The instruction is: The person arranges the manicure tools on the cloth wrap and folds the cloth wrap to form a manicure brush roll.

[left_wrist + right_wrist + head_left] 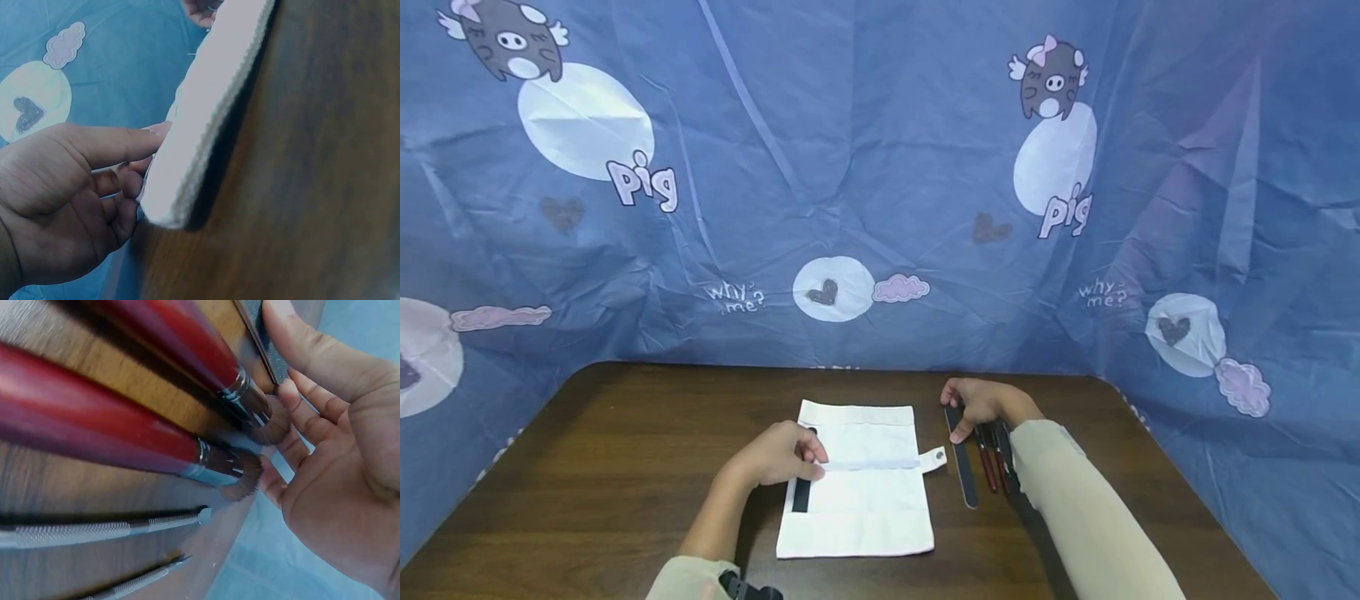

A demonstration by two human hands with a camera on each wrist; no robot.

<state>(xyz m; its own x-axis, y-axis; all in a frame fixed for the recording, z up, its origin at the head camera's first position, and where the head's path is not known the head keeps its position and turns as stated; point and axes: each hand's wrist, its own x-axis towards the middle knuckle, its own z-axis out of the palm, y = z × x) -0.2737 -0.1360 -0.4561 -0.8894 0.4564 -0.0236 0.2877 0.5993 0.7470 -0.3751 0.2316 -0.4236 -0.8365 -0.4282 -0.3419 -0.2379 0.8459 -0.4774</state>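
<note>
A white cloth roll-up pouch (876, 508) lies unfolded, with a seam across its middle. A flat black strip (801, 497) runs along its left side, partly hidden by my left hand (781, 454). The thumb and fingertips of that hand pinch the cloth's edge (181, 175) in the left wrist view. To the right of the pouch, my right hand (988, 403) reaches over the far end of a long dark nail file (965, 477), gripping it between thumb and fingers. Two red-handled brushes (112, 419) lie close beside that hand, their bristle ends near its fingertips.
Slim metal tools with knurled grips (81, 532) lie alongside the brushes, mostly behind the right sleeve in the head view. A snap tab (934, 459) sticks out from the pouch's right edge. Blue printed fabric (880, 167) hangs behind the brown wooden table (625, 467).
</note>
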